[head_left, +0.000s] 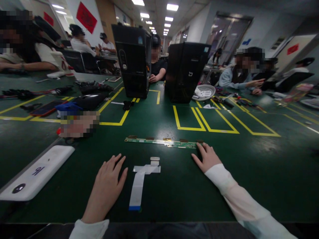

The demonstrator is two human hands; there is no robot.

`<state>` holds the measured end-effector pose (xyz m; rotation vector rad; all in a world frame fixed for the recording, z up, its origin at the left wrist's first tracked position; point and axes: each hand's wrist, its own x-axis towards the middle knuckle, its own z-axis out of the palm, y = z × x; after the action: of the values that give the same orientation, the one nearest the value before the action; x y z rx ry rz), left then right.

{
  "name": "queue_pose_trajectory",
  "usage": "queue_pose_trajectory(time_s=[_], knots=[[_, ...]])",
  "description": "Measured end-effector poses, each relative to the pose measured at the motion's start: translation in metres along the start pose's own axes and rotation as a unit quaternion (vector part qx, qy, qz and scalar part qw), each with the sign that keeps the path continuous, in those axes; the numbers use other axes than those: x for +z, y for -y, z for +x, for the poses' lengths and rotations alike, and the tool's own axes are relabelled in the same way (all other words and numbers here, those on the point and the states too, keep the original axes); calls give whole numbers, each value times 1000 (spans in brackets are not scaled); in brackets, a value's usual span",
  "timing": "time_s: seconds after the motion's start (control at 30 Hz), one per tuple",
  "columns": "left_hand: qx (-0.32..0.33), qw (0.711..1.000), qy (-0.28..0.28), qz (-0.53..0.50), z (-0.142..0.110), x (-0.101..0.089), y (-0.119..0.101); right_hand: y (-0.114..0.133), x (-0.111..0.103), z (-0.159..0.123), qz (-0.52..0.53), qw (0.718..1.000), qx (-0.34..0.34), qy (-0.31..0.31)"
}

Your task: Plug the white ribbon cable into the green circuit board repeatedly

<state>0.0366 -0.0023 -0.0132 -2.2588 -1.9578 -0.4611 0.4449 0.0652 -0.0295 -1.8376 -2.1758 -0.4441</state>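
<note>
A long, narrow green circuit board [159, 142] lies crosswise on the green table, with brown tabs along its far edge. My right hand [205, 156] rests at the board's right end, fingers apart, its fingertips at or on that end; I cannot tell how firmly they touch. Nearer to me lies a white flat ribbon cable [137, 189] with a blue end, a crosswise white strip and a small connector at its far end. Just left of the cable, my left hand [108, 182] lies palm down on the table, fingers spread, holding nothing.
A white device [42, 171] marked with handwriting lies at the left. Two black computer towers [136, 63] stand across the table, a person [159, 64] behind them. Yellow tape [191, 128] outlines areas. A white basket [204, 91] and loose cables [32, 93] lie farther off.
</note>
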Motion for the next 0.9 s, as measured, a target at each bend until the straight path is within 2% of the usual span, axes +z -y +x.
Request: queue_pose_trajectory(time_s=[0.17, 0.3, 0.7, 0.77, 0.9], knots=[[3, 1000, -1, 1, 0, 1, 0, 35, 4, 6, 22, 999, -40, -3], [4, 1000, -6, 6, 0, 1, -1, 52, 4, 11, 33, 998, -59, -2], [5, 1000, -5, 5, -1, 2, 0, 58, -6, 14, 20, 999, -31, 2], [3, 1000, -6, 2, -1, 2, -1, 58, -8, 18, 39, 998, -55, -7], [-1, 1000, -6, -3, -1, 2, -2, 58, -7, 33, 100, 982, -159, -5]])
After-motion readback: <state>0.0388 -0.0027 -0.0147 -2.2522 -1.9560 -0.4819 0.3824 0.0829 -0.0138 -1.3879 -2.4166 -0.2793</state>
